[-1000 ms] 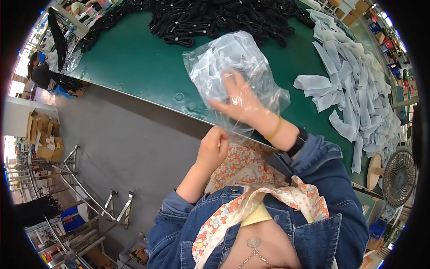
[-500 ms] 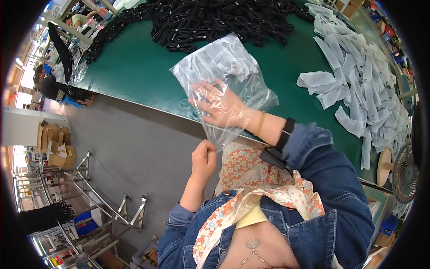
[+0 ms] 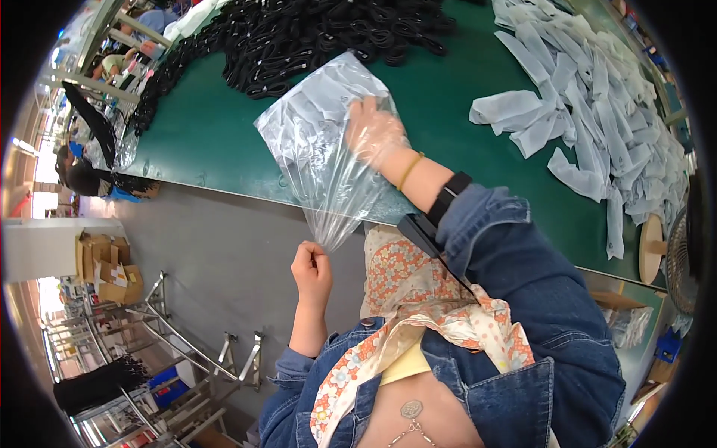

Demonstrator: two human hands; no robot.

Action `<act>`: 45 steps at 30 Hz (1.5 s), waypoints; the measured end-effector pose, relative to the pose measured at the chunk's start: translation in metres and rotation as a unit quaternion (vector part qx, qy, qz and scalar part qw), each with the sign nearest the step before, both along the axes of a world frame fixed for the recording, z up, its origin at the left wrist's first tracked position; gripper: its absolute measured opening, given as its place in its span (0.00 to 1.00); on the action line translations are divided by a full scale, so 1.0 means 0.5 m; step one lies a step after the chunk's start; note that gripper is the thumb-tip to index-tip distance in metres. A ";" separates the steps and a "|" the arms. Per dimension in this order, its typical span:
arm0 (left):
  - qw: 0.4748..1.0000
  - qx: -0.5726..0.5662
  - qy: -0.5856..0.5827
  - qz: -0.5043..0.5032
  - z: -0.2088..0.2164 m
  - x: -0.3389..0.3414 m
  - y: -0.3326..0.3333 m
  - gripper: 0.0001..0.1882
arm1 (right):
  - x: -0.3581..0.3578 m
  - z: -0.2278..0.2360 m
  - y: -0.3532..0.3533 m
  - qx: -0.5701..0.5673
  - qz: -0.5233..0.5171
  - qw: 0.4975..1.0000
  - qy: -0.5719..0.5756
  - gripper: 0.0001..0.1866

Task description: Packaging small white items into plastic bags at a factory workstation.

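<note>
A large clear plastic bag point(image 3: 317, 175) lies partly on the green table, with several frosted whitish sleeves point(image 3: 328, 97) packed at its far end. My left hand point(image 3: 312, 267) is closed round the bag's gathered near end, off the table edge. My right hand point(image 3: 376, 133) lies on the sleeves at the bag's right side, fingers stretched out and slightly blurred. Shiny film seems to cover part of this hand; I cannot tell for sure whether it is wholly inside the bag.
Bundled black cords point(image 3: 321, 37) are heaped on the far side of the green table point(image 3: 441, 97). A pile of loose frosted sleeves point(image 3: 597, 127) spreads at the right, near a fan point(image 3: 678, 261). Metal racks point(image 3: 187, 340) and cardboard boxes point(image 3: 112, 272) stand at the left.
My right hand has moved farther up toward the sleeves. My left hand has shifted left and slightly nearer me, drawing the bag's near end into a tight gather.
</note>
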State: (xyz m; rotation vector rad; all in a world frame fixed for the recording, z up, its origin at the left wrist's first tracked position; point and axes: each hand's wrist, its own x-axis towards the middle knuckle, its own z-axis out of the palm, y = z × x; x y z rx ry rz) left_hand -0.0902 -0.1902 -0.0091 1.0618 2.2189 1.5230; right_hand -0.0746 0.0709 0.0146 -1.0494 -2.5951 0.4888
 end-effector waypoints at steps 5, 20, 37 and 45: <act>0.997 -0.029 0.071 0.007 -0.046 -0.027 -0.024 0.05 | 0.126 0.035 -0.036 0.012 0.237 0.971 -0.017 0.20; 0.867 0.055 0.384 -0.313 0.184 0.153 0.531 0.07 | 0.577 0.025 0.201 0.116 -0.131 0.985 0.005 0.20; 0.927 -0.269 0.080 -0.249 0.111 0.179 0.519 0.21 | 0.641 0.036 0.072 0.231 0.167 0.957 0.046 0.16; 0.946 -0.227 -0.076 -0.220 0.133 0.196 0.372 0.17 | 0.585 0.018 0.025 -0.088 0.041 0.990 0.107 0.12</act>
